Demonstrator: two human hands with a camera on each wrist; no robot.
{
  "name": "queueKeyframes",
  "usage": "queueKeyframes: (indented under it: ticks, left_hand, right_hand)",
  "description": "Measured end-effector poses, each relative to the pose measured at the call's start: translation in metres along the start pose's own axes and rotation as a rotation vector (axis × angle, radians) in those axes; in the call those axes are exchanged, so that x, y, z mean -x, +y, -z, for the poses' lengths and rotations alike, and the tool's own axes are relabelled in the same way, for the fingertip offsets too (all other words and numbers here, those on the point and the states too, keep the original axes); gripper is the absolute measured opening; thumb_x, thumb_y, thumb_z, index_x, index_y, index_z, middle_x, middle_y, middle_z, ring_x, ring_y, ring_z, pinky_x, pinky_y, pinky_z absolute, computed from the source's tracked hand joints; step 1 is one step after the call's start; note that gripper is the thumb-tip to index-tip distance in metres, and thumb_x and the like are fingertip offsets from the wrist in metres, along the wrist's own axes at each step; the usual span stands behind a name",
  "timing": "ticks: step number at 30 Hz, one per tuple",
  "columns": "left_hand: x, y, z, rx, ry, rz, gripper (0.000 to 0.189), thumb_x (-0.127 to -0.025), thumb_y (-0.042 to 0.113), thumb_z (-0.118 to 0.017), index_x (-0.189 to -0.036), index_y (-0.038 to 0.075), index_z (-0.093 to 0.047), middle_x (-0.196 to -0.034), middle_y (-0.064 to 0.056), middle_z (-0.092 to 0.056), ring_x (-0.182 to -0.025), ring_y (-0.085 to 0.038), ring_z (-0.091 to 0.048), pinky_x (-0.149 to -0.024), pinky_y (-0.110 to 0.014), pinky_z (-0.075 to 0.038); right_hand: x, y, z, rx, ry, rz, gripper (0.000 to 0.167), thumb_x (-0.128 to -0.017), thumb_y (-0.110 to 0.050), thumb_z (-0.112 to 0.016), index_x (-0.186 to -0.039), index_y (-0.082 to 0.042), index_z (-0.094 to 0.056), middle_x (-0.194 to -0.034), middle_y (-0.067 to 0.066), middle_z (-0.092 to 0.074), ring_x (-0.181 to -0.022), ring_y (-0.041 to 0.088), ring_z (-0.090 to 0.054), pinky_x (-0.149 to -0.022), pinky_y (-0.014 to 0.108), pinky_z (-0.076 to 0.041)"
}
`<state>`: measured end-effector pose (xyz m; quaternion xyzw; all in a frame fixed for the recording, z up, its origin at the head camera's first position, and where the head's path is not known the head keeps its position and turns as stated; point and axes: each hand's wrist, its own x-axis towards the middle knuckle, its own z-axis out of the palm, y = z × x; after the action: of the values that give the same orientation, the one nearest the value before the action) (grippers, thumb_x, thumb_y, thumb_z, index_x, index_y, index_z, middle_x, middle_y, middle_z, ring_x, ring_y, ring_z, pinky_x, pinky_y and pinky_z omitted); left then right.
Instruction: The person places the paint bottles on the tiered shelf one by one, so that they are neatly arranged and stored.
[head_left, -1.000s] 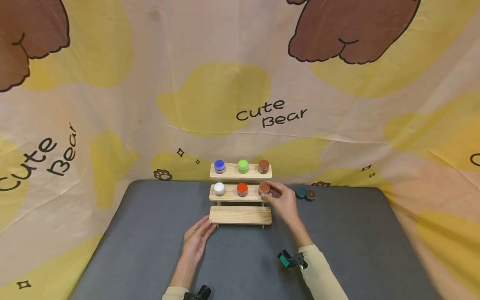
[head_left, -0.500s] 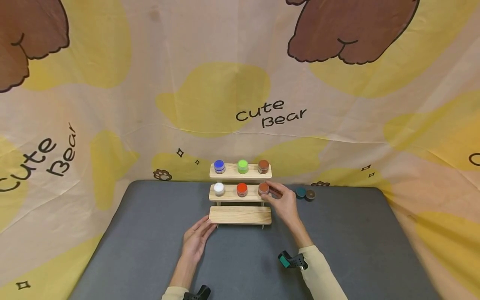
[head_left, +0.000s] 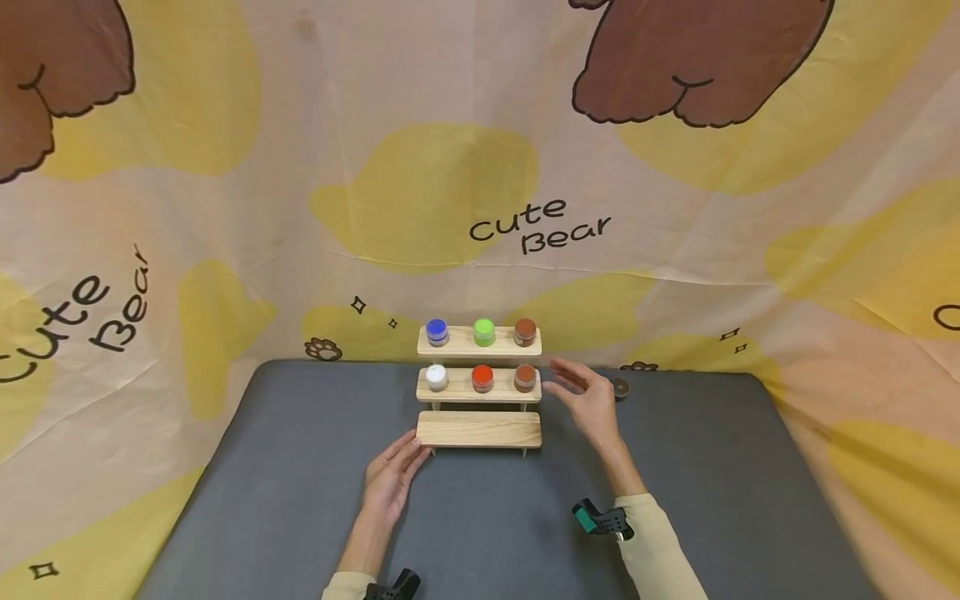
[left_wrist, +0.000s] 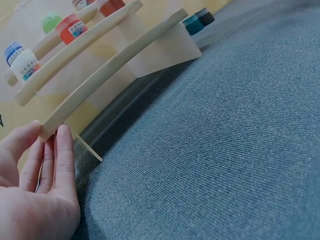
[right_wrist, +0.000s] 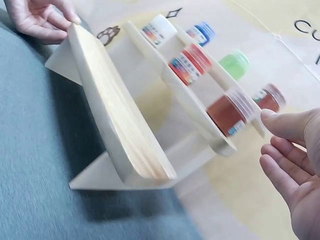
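A three-tier wooden display stand (head_left: 480,430) stands at the back of the table. My left hand (head_left: 387,483) pinches the left end of its bottom tier, thumb on top and fingers beneath. On the middle tier are paint jars: white (head_left: 437,377), red (head_left: 482,379) and brown (head_left: 525,378). The top tier bears a blue jar (head_left: 437,332), a green jar (head_left: 483,332) and another reddish-brown jar (head_left: 525,332). Just right of the middle tier, my right hand (head_left: 592,408) is apart from the brown jar, its thumb and fingers spread around nothing.
A dark jar (head_left: 621,389) stands on the grey table (head_left: 712,467) beyond my right hand. The teal jar (left_wrist: 192,24) beside it shows in the left wrist view and is hidden by the hand in the head view. A printed cloth (head_left: 420,192) hangs behind.
My right hand has let go of the brown jar on the middle tier and drawn back to the right, covering the teal jar. My left hand stays at the stand's bottom tier.
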<state>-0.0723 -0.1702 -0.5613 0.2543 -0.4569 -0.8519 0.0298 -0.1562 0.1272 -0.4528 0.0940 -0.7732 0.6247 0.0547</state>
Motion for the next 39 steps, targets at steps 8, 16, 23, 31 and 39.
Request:
queueKeyframes:
  ticks: [8, 16, 23, 31, 39]
  left_hand:
    - [0.0, 0.001, -0.001, -0.006, -0.013, 0.001, 0.05, -0.092, -0.006, -0.063, -0.135, -0.018, -0.042, -0.107, -0.01, -0.065, -0.094, -0.016, -0.068, -0.098, -0.031, -0.056]
    - [0.0, -0.001, -0.002, -0.014, -0.014, 0.0, 0.051, -0.091, -0.005, -0.064, -0.135, -0.018, -0.042, -0.106, -0.01, -0.066, -0.094, -0.016, -0.069, -0.098, -0.032, -0.056]
    - [0.001, 0.0, -0.001, -0.009, -0.015, -0.004, 0.051, -0.092, -0.006, -0.063, -0.136, -0.018, -0.041, -0.107, -0.01, -0.065, -0.094, -0.016, -0.068, -0.099, -0.031, -0.056]
    - [0.001, 0.001, -0.001, -0.008, -0.015, -0.006, 0.05, -0.091, -0.006, -0.064, -0.135, -0.018, -0.043, -0.107, -0.01, -0.066, -0.094, -0.017, -0.069, -0.098, -0.032, -0.056]
    - [-0.001, 0.0, 0.0, -0.02, -0.018, -0.012, 0.051, -0.092, -0.005, -0.063, -0.136, -0.018, -0.041, -0.109, -0.01, -0.064, -0.094, -0.016, -0.068, -0.099, -0.032, -0.056]
  right_hand:
    - [-0.004, 0.039, 0.019, -0.005, 0.064, -0.041, 0.044, -0.083, -0.003, -0.077, -0.125, 0.004, -0.063, -0.122, 0.023, -0.064, -0.107, 0.031, -0.066, -0.088, 0.022, -0.059]
    - [-0.001, 0.05, 0.039, -0.02, 0.089, -0.094, 0.045, -0.084, -0.004, -0.077, -0.126, 0.005, -0.063, -0.122, 0.024, -0.064, -0.095, -0.002, -0.065, -0.086, 0.017, -0.059]
    - [-0.003, 0.065, 0.055, 0.013, 0.102, -0.111, 0.044, -0.086, -0.007, -0.075, -0.127, 0.004, -0.062, -0.122, 0.025, -0.063, -0.11, 0.036, -0.063, -0.084, 0.015, -0.059]
    - [-0.002, 0.087, 0.071, 0.043, 0.207, -0.188, 0.043, -0.087, -0.003, -0.074, -0.127, 0.006, -0.062, -0.121, 0.024, -0.064, -0.1, 0.013, -0.068, -0.083, 0.012, -0.058]
    - [-0.001, 0.101, 0.08, 0.046, 0.327, -0.185, 0.042, -0.086, -0.001, -0.074, -0.126, 0.005, -0.063, -0.122, 0.024, -0.064, -0.102, 0.015, -0.067, -0.084, 0.009, -0.056]
